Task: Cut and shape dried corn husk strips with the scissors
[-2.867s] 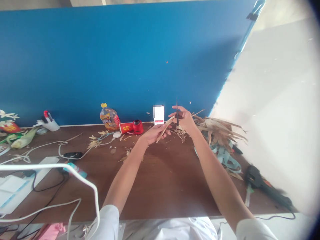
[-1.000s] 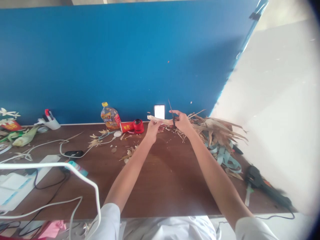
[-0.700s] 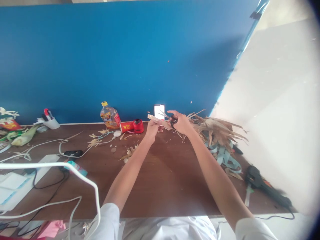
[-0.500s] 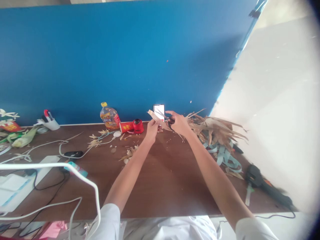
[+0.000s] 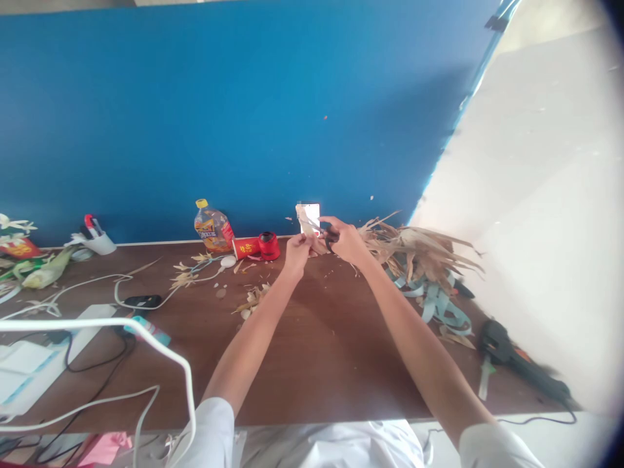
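My left hand (image 5: 297,252) pinches a pale strip of dried corn husk (image 5: 305,220), which stands tilted upward from its fingers. My right hand (image 5: 345,240) is shut on black-handled scissors (image 5: 331,238). Their thin blades reach left to the strip, and my fingers partly hide the handles. The two hands nearly touch, above the far edge of the brown wooden table (image 5: 331,351). To the right of my right hand lies a heap of dried corn husks (image 5: 419,250).
Behind my hands stand a lit white phone (image 5: 314,214), an oil bottle (image 5: 213,227), a red cup (image 5: 246,247) and red tape (image 5: 269,246). A blue board (image 5: 244,110) rises behind. Husk scraps, teal strips (image 5: 433,311), a glue gun (image 5: 502,357) and white cables (image 5: 97,325) lie around.
The scissors have swung from upright to nearly level, blades toward the strip. The strip has tilted from level to pointing upward, and my hands have drawn closer together.
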The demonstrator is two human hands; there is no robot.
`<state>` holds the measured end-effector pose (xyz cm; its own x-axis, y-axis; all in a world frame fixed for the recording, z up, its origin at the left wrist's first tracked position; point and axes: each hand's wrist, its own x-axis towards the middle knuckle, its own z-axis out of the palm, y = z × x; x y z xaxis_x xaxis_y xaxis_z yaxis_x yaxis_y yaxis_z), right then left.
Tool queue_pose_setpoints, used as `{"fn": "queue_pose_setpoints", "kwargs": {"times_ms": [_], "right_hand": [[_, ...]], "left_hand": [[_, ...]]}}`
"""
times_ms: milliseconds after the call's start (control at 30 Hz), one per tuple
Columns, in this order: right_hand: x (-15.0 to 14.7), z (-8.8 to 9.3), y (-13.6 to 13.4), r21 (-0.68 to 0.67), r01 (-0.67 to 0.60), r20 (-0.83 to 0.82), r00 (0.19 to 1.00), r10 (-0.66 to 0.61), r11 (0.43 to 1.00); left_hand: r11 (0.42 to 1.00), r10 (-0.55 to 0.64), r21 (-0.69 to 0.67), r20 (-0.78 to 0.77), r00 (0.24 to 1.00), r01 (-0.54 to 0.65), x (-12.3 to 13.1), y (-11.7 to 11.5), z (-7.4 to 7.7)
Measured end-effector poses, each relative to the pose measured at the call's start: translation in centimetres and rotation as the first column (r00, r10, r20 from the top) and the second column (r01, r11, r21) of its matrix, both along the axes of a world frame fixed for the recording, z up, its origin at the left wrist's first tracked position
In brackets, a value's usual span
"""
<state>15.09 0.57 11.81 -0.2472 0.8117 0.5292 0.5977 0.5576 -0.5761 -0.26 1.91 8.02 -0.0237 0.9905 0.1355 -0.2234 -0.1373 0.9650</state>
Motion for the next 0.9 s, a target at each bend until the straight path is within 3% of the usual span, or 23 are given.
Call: {"fn": "queue_pose_setpoints", "kwargs": {"times_ms": [267,633,800,900], "right_hand": [[-0.2,0.4,-0.5,0.054,0.035,0.202,0.978,-0.045,0.998],[-0.9,0.4,-0.7,0.051,0.204,0.476,0.855,-0.203,0.978],[-0.9,0.2,-0.5,0.078,0.183,0.567,0.8,-0.195,0.98],[-0.7,0.0,-0.5,0.077,0.156,0.547,0.819,-0.172,0.985]], "left_hand": [[1.0,0.009,0.007,0.0,1.0,-0.009,0.2,0.2,-0.4],[0.996,-0.081,0.037,-0.09,0.993,0.085,0.8,0.6,-1.7],[0.999,-0.007,0.05,-0.143,0.99,0.014,0.7,0.6,-1.9],[0.998,-0.037,0.043,-0.168,0.985,0.045,0.5,0.5,-1.9]]}}
